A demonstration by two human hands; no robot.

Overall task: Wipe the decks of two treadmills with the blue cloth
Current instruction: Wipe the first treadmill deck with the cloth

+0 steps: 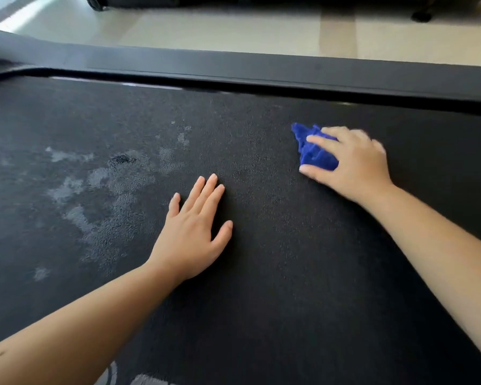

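Two hands down on the black treadmill deck [261, 301]. Left hand [195, 232] at about 7 o'clock of centre, lying flat, fingers straight and slightly spread, holding nothing. Right hand [350, 165] at 2 o'clock, slightly blurred, fingers curled over the bunched blue cloth [314, 151], pressing it onto the deck; cloth sticking out at that hand's 10 o'clock. Pale smudges [95, 190] at 9 o'clock of the left hand. Black side rail [261, 70] along 12 o'clock, light floor [233, 31] beyond.
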